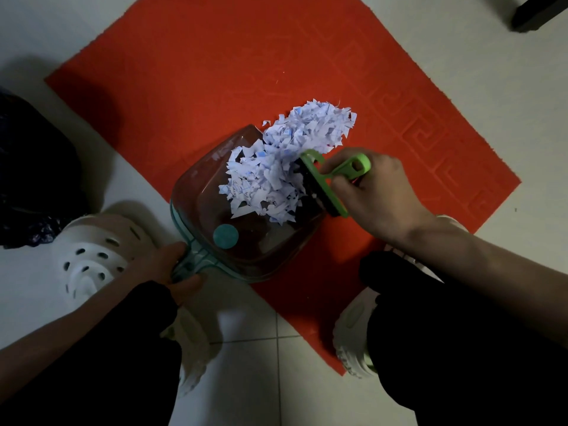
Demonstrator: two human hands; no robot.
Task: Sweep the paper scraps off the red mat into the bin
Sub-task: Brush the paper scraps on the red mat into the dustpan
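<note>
Two hands work together in this head view, looking down. At seven o'clock the left hand (pixel 166 262) curls tight round the handle of the see-through dustpan (pixel 264 247). I think that is to keep it flat and still on the red mat (pixel 215 72). At three o'clock the right hand (pixel 375 192) grips the green hand brush (pixel 347 169) with bent fingers. The brush pushes against the paper scraps (pixel 285 167). The scraps sit in one big heap in the middle, part inside the pan, part on the mat toward one o'clock. The pan's mouth faces the brush so the paper can slide in. A dark bag (pixel 30 167) at nine o'clock may be the bin; I cannot tell.
</note>
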